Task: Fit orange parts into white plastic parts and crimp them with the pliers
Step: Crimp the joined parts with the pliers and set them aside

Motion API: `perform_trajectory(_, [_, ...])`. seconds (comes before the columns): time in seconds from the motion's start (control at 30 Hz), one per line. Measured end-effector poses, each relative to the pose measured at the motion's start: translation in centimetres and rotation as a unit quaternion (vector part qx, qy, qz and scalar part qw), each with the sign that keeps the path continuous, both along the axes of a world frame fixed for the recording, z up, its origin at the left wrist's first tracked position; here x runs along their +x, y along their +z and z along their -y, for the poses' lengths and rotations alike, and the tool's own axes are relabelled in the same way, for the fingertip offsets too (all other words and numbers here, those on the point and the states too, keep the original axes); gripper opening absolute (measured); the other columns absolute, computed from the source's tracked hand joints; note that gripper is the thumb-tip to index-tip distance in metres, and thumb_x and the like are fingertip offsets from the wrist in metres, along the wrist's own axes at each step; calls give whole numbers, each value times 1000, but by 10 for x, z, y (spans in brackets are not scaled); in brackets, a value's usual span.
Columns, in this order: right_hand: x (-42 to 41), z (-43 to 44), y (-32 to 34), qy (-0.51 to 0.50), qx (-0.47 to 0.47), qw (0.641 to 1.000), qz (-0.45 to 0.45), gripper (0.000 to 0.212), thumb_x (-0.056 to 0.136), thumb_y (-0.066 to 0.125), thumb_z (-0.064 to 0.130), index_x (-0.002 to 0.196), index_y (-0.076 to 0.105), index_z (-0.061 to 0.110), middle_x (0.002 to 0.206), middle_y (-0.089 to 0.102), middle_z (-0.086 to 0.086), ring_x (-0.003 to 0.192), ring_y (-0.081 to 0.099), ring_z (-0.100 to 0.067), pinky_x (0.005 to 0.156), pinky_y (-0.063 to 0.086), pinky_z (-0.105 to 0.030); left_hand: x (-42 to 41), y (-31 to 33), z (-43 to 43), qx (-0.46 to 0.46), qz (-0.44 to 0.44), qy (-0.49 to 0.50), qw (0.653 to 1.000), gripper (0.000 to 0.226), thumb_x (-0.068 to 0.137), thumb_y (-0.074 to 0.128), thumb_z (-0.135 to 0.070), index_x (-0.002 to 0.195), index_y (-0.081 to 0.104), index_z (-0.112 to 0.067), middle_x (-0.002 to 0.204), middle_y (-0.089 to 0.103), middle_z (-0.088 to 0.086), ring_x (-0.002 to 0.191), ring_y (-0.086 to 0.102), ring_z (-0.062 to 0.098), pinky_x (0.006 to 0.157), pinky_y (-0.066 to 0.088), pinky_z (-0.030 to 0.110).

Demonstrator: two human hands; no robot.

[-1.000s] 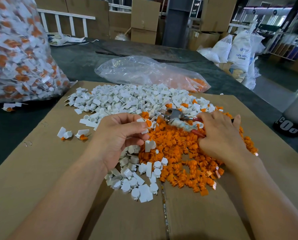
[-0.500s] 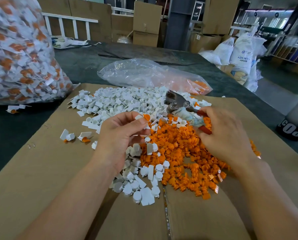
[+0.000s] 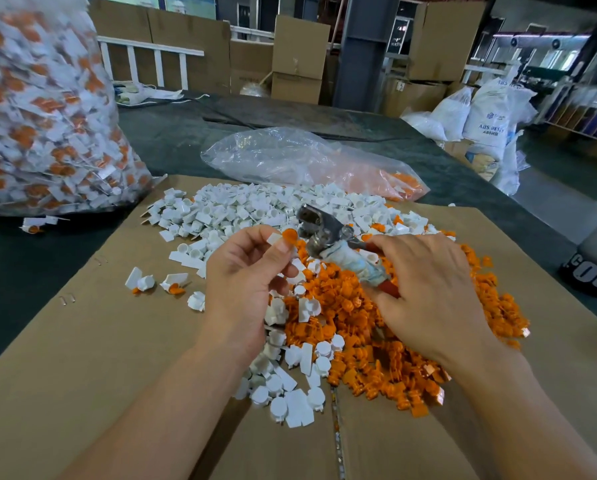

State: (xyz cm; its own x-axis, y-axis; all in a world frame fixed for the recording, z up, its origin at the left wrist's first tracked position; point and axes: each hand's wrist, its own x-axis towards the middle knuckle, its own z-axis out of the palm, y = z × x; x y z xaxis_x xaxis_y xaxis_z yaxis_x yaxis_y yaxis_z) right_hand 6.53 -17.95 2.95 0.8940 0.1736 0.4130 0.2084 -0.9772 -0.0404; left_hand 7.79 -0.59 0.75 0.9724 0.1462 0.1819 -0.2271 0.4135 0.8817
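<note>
Beside the cardboard [image 3: 82,358], a full bag [image 3: 40,116] stands left, a slack bag [image 3: 290,161] behind. Heaped white parts [image 3: 241,213] and orange parts [image 3: 376,344] lie under both hands. The right hand [image 3: 435,292] grips the pliers [image 3: 328,237]; the left hand [image 3: 245,278] pinches a fitted part [image 3: 286,236] just beside their jaws.

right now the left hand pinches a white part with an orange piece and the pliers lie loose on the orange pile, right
Not quite. The head view shows the pliers gripped in the right hand above the orange pile, not lying loose. The left hand does pinch the white part with its orange piece.
</note>
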Motion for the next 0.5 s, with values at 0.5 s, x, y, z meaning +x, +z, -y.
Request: perform_trajectory(0.5, [1, 0, -7, 56, 35, 997, -43, 49, 86, 42, 48, 130, 39, 27, 119, 47, 6, 97, 23, -1, 103, 17, -30, 1, -1, 2, 1, 1, 1, 1000, 18, 85, 56, 0, 74, 58, -14, 55, 57, -6, 47, 52, 7, 40, 40, 17])
